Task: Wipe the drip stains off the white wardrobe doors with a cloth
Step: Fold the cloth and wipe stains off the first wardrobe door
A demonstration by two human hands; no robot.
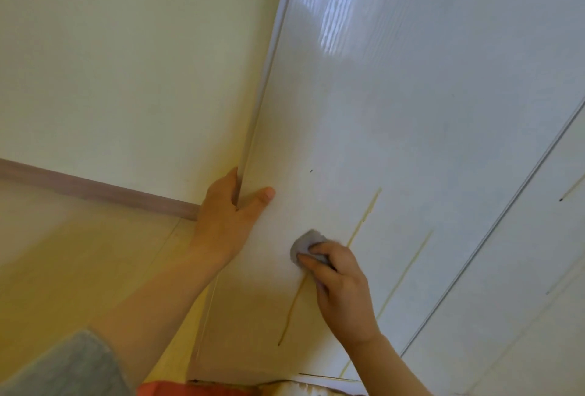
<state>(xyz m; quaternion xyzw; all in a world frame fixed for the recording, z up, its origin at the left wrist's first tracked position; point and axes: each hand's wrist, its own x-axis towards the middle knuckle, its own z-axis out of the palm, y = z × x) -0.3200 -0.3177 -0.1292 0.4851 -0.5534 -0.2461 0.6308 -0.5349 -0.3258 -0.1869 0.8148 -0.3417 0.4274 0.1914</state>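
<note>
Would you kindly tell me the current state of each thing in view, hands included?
left hand: grips the wardrobe door's edge, thumb on its face.
right hand: holds the cloth and presses it to the wardrobe door.
cloth: bunched, lying over the longest drip stain.
wardrobe door: glossy, streaked with yellow drips.
longest drip stain: visible above and below the cloth.
neighbouring door: marked with fainter streaks.
</note>
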